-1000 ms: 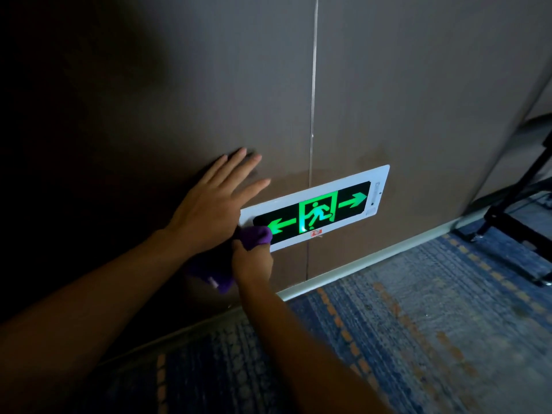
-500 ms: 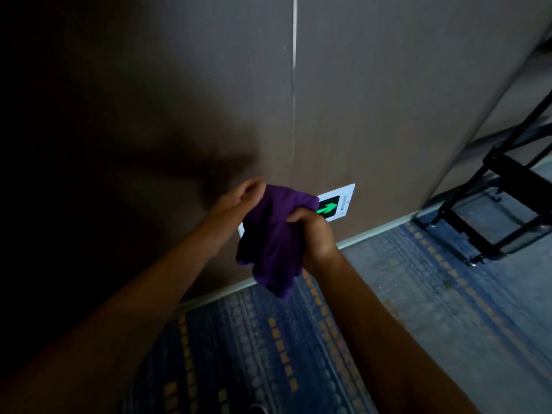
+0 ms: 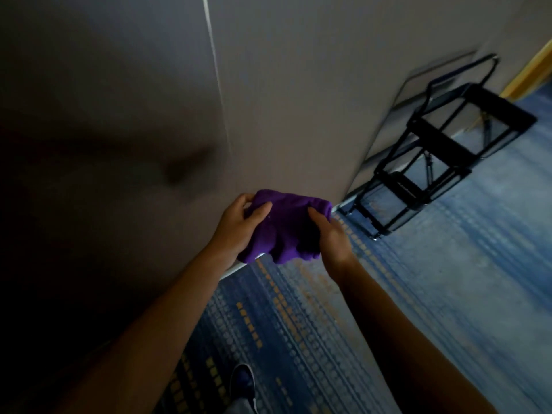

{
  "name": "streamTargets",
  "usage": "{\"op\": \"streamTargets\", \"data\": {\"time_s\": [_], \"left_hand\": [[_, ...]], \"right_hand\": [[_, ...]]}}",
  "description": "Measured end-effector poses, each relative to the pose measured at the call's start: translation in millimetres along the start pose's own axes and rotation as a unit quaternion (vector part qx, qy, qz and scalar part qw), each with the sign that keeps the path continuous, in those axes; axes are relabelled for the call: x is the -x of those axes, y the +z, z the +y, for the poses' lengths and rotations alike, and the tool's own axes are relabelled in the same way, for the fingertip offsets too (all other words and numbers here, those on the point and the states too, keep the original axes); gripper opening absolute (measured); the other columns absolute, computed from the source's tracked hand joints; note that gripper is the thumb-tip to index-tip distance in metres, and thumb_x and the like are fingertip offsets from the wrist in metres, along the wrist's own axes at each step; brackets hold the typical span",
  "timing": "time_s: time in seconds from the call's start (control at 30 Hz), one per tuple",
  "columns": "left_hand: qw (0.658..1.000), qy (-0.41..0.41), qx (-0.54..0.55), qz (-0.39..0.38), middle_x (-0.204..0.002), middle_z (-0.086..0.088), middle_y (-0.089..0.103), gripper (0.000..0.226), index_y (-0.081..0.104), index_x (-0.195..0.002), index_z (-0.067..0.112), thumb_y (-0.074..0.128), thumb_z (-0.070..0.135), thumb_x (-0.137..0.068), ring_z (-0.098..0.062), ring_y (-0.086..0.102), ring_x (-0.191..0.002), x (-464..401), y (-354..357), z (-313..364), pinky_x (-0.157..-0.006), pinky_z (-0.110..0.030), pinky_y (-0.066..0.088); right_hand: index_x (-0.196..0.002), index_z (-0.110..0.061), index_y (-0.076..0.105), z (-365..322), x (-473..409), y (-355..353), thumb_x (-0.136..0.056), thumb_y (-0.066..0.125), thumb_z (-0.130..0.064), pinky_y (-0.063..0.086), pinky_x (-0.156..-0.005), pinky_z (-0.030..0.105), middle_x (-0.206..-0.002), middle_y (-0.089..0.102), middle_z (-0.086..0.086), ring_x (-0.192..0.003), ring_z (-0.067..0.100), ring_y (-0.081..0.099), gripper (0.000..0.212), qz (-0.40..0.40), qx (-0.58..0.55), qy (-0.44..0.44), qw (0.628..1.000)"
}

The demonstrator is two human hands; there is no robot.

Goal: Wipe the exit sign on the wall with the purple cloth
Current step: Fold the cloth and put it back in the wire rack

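A purple cloth hangs bunched between both hands in front of the lower wall. My left hand grips its left side, thumb on the front. On its right side my right hand pinches the cloth. The exit sign is hidden behind the cloth and hands; no green glow shows. The view is tilted and blurred.
The brown panelled wall has a thin vertical seam and a pale skirting board at its foot. Blue patterned carpet covers the floor. A black metal folding rack stands at the right by the wall. A shoe shows below.
My left hand left the wall beside the sign and took hold of the cloth. Both hands pulled the cloth away from the sign. The view swung right and tilted; the sign went out of sight.
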State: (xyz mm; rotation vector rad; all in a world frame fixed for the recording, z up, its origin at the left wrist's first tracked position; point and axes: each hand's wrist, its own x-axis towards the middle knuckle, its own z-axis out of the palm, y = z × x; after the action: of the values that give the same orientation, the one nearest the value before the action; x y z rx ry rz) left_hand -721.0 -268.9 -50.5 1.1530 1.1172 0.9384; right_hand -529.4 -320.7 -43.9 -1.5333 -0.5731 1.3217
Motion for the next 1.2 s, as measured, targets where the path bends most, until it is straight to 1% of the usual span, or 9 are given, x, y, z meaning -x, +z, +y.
{"op": "streamTargets", "data": {"time_s": [0.13, 0.27, 0.43, 0.57, 0.7, 0.87, 1.0, 1.1, 1.2], "left_hand": [[0.998, -0.010, 0.018, -0.055, -0.105, 0.000, 0.081, 0.046, 0.075, -0.098, 0.037, 0.086, 0.071, -0.069, -0.014, 0.078, -0.096, -13.5, 21.1, 53.8, -0.078, -0.026, 0.060], [0.993, -0.016, 0.057, -0.104, -0.103, -0.001, 0.081, 0.041, 0.076, -0.098, 0.033, 0.089, 0.062, -0.072, -0.014, 0.078, -0.093, -20.4, 47.0, 90.2, -0.077, -0.026, 0.060], [0.988, 0.075, -0.134, 0.019, -0.095, 0.001, 0.072, 0.025, 0.063, -0.094, 0.027, 0.081, 0.036, -0.080, -0.018, 0.068, -0.089, -23.5, 104.0, 115.7, -0.090, -0.043, 0.058], [0.979, 0.008, -0.068, -0.190, -0.102, -0.006, 0.079, 0.040, 0.071, -0.093, 0.027, 0.068, 0.062, -0.075, -0.028, 0.075, -0.099, -3.2, 176.1, 153.7, -0.094, -0.044, 0.058], [0.944, -0.027, 0.005, -0.329, -0.123, -0.006, 0.077, 0.044, 0.070, -0.121, 0.028, 0.069, 0.053, -0.085, -0.025, 0.072, -0.119, 6.1, 246.7, 163.4, -0.104, -0.042, 0.056], [0.975, -0.011, 0.033, -0.218, -0.092, 0.011, 0.082, 0.009, 0.074, -0.103, 0.032, 0.075, 0.026, -0.097, -0.019, 0.076, -0.102, -17.4, 326.4, 152.1, -0.083, -0.022, 0.062], [0.989, -0.058, 0.045, -0.129, -0.092, -0.004, 0.079, 0.012, 0.074, -0.094, 0.024, 0.068, 0.017, -0.101, -0.027, 0.075, -0.095, -45.2, 389.9, 152.2, -0.088, -0.036, 0.059], [0.989, -0.056, 0.058, -0.124, -0.086, 0.000, 0.081, 0.011, 0.077, -0.094, 0.017, 0.068, 0.017, -0.101, -0.017, 0.077, -0.084, -69.5, 433.2, 154.2, -0.076, -0.029, 0.060], [0.987, -0.054, 0.045, -0.142, -0.107, -0.021, 0.079, 0.018, 0.078, -0.106, 0.004, 0.067, 0.018, -0.103, -0.026, 0.074, -0.098, -88.6, 473.8, 157.0, -0.091, -0.039, 0.058]], "right_hand": [[-0.095, -0.010, 0.079, -67.0, 21.2, -31.7, -0.077, 0.077, -0.040, 0.061, -0.089, 0.044, -0.103, 0.079, 0.017, -0.100, 0.034, 0.075, 0.035, 0.045, -0.021, -0.031, 0.998], [-0.091, -0.016, 0.081, -117.3, 41.8, -60.3, -0.071, 0.081, -0.043, 0.062, -0.085, 0.046, -0.095, 0.080, 0.013, -0.093, 0.032, 0.076, 0.034, 0.071, -0.013, -0.094, 0.993], [-0.089, -0.037, 0.076, -154.3, 60.9, -95.0, -0.079, 0.065, -0.048, 0.061, -0.075, 0.037, -0.081, 0.078, -0.007, -0.081, 0.012, 0.075, 0.018, 0.190, 0.140, -0.198, 0.951], [-0.087, -0.050, 0.069, -168.2, 67.8, -122.8, -0.084, 0.060, -0.046, 0.046, -0.063, 0.019, -0.076, 0.073, -0.022, -0.069, -0.013, 0.065, 0.010, 0.295, 0.216, -0.223, 0.904], [-0.122, -0.019, 0.071, -168.5, 71.3, -141.3, -0.089, 0.055, -0.025, 0.050, -0.097, 0.036, -0.125, 0.071, 0.002, -0.114, 0.019, 0.065, 0.037, 0.283, 0.272, -0.275, 0.878], [-0.138, -0.016, 0.063, -177.7, 59.5, -217.2, -0.085, 0.062, -0.026, 0.037, -0.115, 0.031, -0.156, 0.049, 0.004, -0.141, 0.020, 0.045, 0.054, 0.150, 0.314, -0.292, 0.891], [-0.108, -0.028, 0.076, -197.6, 34.3, -298.3, -0.082, 0.065, -0.016, 0.045, -0.110, 0.032, -0.139, 0.064, 0.000, -0.129, 0.008, 0.058, 0.031, 0.049, 0.150, -0.251, 0.955], [-0.095, -0.030, 0.077, -210.6, 3.4, -353.3, -0.081, 0.067, -0.013, 0.055, -0.096, 0.040, -0.106, 0.076, 0.002, -0.098, 0.015, 0.070, 0.024, 0.112, 0.119, -0.220, 0.962], [-0.094, -0.022, 0.074, -217.9, -33.5, -409.1, -0.087, 0.071, -0.014, 0.055, -0.091, 0.046, -0.091, 0.076, 0.008, -0.087, 0.022, 0.070, 0.011, 0.188, 0.209, -0.121, 0.952]]}}
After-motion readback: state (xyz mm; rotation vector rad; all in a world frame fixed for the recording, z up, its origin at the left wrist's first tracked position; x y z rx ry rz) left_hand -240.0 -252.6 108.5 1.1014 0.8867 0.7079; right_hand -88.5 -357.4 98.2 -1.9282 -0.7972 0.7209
